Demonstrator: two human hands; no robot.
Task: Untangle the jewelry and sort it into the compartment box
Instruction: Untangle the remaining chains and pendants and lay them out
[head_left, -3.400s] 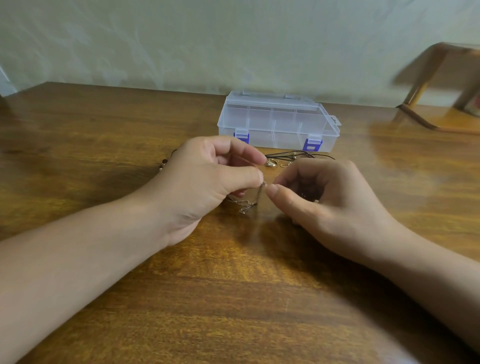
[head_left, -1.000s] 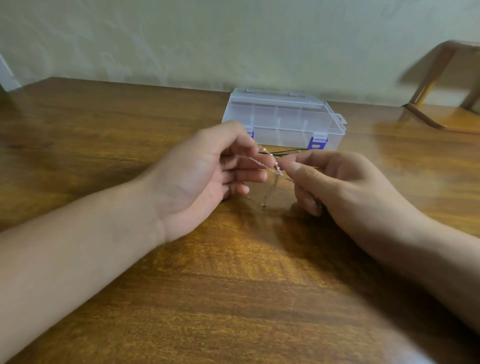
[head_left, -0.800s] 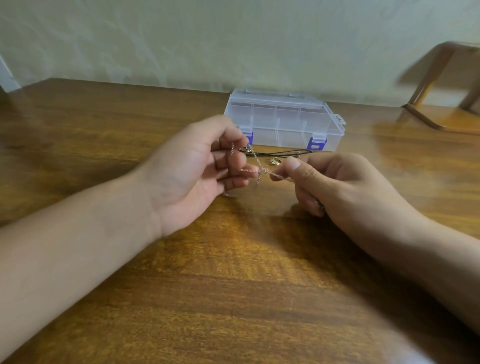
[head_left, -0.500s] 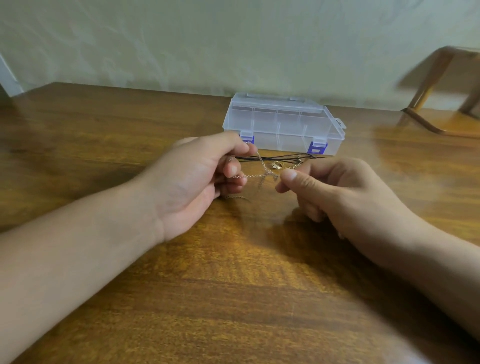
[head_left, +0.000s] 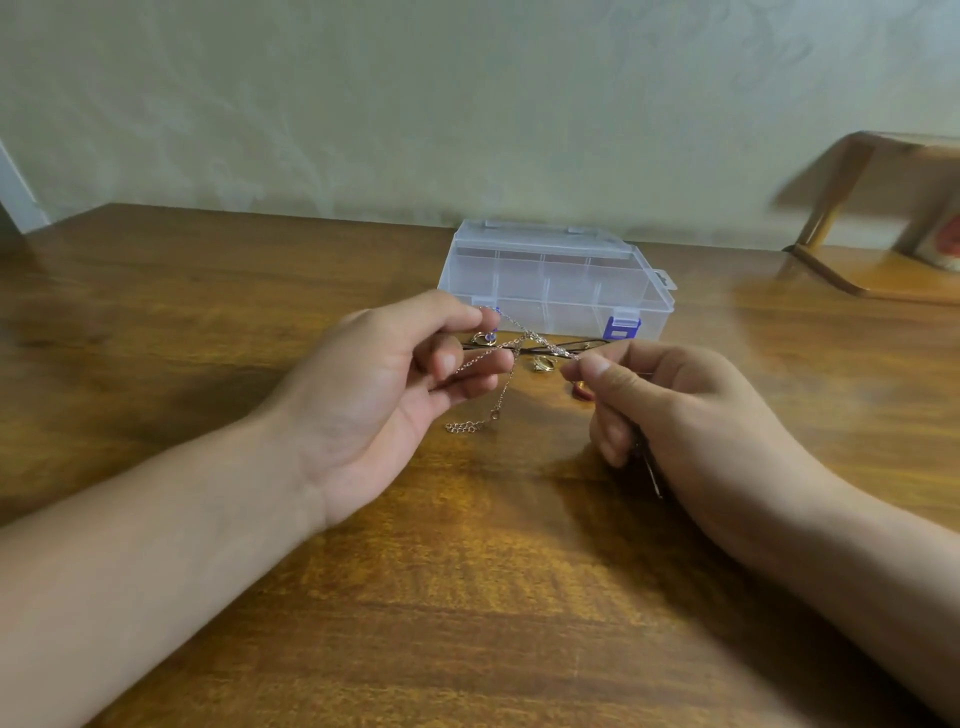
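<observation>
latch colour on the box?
Blue latches on the clear box; right one shows best, head view.

One view only, worn on the person's head; it looks forward and down across the glossy brown wooden table (head_left: 467, 597), close above both forearms, which enter from the bottom corners; the far edge meets a pale green wall (head_left: 467, 104); wide-angle bending curves the table's edges; no second view shares the scene.
</observation>
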